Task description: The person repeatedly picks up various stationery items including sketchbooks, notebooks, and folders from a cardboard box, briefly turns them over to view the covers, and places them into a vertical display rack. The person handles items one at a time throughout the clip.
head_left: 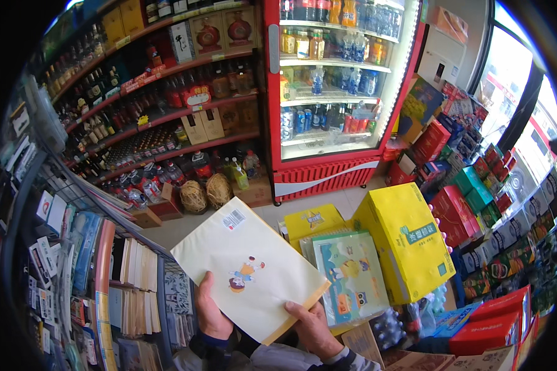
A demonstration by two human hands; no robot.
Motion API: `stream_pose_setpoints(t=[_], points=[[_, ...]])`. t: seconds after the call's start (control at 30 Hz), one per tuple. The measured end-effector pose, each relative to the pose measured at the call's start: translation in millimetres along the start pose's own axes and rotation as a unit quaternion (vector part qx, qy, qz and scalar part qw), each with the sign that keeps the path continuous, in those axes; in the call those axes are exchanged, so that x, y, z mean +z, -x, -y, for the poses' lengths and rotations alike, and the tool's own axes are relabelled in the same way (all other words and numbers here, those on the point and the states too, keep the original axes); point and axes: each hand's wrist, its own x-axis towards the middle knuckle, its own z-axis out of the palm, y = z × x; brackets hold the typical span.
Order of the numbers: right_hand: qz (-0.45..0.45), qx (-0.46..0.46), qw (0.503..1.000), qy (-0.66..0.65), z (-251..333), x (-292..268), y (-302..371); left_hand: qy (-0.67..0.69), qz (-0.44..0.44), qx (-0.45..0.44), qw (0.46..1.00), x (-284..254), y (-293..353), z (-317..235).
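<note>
I hold a large cream-coloured booklet (247, 272) tilted in front of me, a small cartoon figure and a barcode label on its face and an orange strip along its right edge. My left hand (213, 312) is closed on its lower left edge, the fingers hidden underneath. At the lower right corner my right hand (312, 324) grips it, thumb on top. Just right of it, a plastic-wrapped book with a colourful cartoon cover (349, 278) lies on a stack in an open yellow box (315, 221).
A tall yellow carton (408, 241) stands beside the stack. Shelves of notebooks (136, 266) run along the left. Ahead are a red drinks fridge (325, 178) and bottle shelves (161, 120). Red gift boxes (489, 324) and packaged goods crowd the right, near a window (507, 68).
</note>
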Motion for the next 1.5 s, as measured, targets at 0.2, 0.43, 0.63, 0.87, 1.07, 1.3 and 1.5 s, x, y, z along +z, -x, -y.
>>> stream_pose_setpoints(t=[0.2,0.43,0.63,0.87,1.07,1.3,1.5], points=[[-0.033,0.016,0.999,0.022,24.7,-13.8,8.3,-0.004,0.056,0.011,0.998,1.4,7.7,-25.9],[-0.048,-0.019,0.996,0.079,53.4,-30.3,16.4,-0.051,0.184,-0.116,0.975,-41.5,-4.8,-70.4],[-0.002,0.057,0.977,0.207,71.8,-60.1,19.1,-0.223,0.168,-0.279,0.919,-44.1,15.3,-66.2],[0.027,0.067,0.966,0.247,74.7,-64.4,14.1,-0.271,0.142,-0.265,0.914,-35.3,41.6,-67.0],[0.030,0.093,0.970,0.224,51.2,-75.0,9.2,-0.260,0.129,-0.284,0.914,-44.1,53.1,-71.2],[0.029,0.127,0.982,0.139,43.1,-60.7,19.7,-0.262,0.119,-0.284,0.915,-60.7,45.2,-63.9],[0.043,0.136,0.964,0.226,45.2,-58.1,16.5,-0.316,0.142,-0.250,0.904,-56.7,45.7,-69.3]])
